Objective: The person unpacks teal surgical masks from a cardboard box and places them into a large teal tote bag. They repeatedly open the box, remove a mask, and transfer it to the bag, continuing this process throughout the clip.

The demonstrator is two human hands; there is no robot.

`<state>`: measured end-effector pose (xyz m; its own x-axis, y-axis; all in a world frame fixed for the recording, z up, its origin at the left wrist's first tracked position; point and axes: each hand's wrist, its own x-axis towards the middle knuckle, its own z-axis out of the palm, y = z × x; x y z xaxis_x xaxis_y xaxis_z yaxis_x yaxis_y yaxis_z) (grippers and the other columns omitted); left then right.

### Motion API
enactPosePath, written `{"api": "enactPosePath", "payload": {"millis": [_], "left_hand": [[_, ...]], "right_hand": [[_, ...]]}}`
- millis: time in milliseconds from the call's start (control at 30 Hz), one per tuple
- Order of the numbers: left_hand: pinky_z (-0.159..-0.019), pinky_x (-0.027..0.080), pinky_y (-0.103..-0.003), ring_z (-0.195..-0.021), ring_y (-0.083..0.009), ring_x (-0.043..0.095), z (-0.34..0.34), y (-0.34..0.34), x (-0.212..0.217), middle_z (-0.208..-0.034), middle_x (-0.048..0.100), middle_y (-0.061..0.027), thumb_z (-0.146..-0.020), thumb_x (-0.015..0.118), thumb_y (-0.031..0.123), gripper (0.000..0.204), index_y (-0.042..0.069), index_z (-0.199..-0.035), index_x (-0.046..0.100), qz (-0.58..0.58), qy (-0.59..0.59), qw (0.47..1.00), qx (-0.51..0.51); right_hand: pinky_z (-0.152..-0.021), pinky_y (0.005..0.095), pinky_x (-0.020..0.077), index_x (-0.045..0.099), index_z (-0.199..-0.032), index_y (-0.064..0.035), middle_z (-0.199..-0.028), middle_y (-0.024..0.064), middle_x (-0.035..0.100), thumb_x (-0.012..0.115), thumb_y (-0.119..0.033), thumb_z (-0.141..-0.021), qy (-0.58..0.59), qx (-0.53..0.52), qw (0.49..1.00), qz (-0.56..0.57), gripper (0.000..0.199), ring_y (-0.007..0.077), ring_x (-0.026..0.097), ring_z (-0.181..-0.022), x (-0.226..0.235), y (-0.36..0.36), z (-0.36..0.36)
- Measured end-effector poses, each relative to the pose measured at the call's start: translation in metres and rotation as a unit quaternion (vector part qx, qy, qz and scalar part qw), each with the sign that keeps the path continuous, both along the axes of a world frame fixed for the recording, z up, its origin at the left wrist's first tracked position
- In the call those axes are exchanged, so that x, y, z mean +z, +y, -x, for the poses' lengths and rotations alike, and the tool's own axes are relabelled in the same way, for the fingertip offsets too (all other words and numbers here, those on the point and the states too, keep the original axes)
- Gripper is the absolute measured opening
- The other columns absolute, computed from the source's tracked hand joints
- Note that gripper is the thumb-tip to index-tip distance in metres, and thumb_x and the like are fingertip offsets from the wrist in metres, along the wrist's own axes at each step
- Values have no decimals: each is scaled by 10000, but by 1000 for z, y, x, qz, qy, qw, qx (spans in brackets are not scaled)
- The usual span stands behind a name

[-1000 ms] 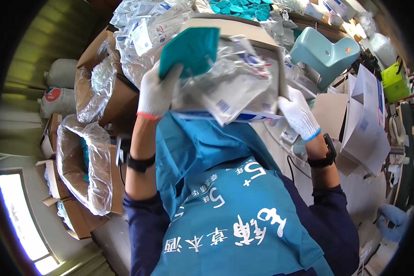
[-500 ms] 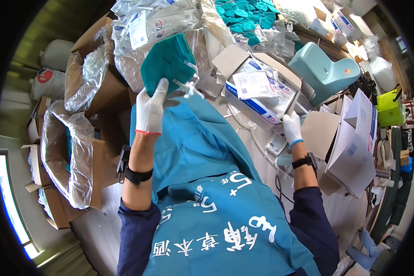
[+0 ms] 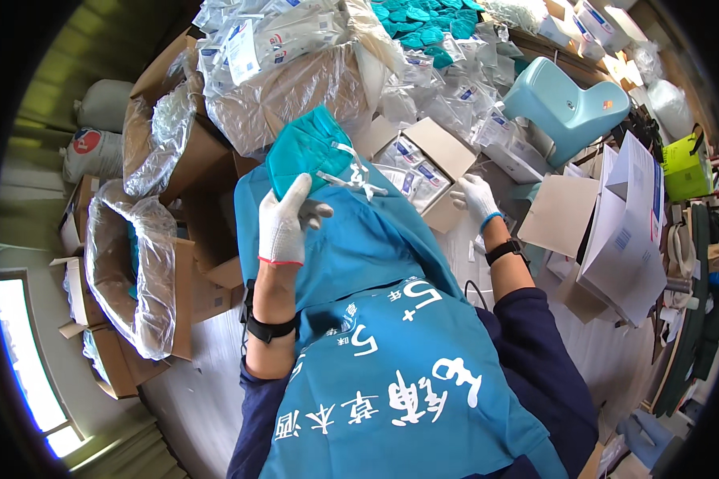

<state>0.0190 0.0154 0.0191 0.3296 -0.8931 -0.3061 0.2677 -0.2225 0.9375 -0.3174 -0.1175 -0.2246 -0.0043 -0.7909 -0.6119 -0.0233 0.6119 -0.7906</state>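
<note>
A teal folded face mask (image 3: 303, 152) with white straps is held up in front of me. My left hand (image 3: 283, 223), in a white knit glove with a red cuff, is closed on its lower edge, thumb on the near face. To the right, my right hand (image 3: 478, 199), gloved with a blue cuff, is beside an open carton (image 3: 446, 148). Its fingers are slightly bent and apart, with nothing visible in them. Sealed white packets (image 3: 411, 160) lie inside that carton. The teal apron covers my lap below the mask.
A plastic-lined box (image 3: 295, 100) heaped with packets stands ahead, with a pile of teal masks (image 3: 427, 24) behind. Lined cartons (image 3: 180, 295) are at left. A pale blue plastic chair (image 3: 571, 104) and large open white boxes (image 3: 623, 239) stand at right.
The carton my right hand gripped by its corner now sits lower and further left, and that hand has come off it. My left hand has lowered the mask and shifted slightly right.
</note>
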Motion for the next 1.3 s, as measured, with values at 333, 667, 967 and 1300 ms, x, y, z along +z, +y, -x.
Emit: {"api": "enactPosePath", "payload": {"millis": [333,667,967,1300], "left_hand": [[-515,437,-224,-612,-136,647,1,13,-1,-805,679,-71,-953,637,262,247,26,-1023,644,-18,47,999,-6],[-434,385,-216,-487,-84,567,-4,8,2,-704,638,-11,-909,715,260,230,37,-943,671,70,37,994,72],[-456,407,-243,-505,-71,508,1,8,-16,-798,660,-30,-995,589,127,156,17,-1082,657,120,-135,971,158],[-495,395,-227,-563,-48,487,0,17,-11,-801,639,9,-979,618,109,152,8,-1085,660,180,-205,943,188]], "right_hand": [[-733,230,513,595,-1276,18,-1099,116,677,628,-237,-959,-139,76,968,195,408,141,661,-916,104,25,-79],[-701,217,492,574,-1311,13,-1158,93,676,669,-145,-948,-332,285,883,172,407,69,592,-829,222,52,-161],[-529,245,436,712,-894,-41,-693,-31,574,632,-237,-961,-86,450,870,180,221,65,524,-620,249,66,-178],[-805,264,487,691,-984,-29,-864,23,688,770,-203,-864,-122,335,886,296,226,94,606,-844,227,70,-196]]}}
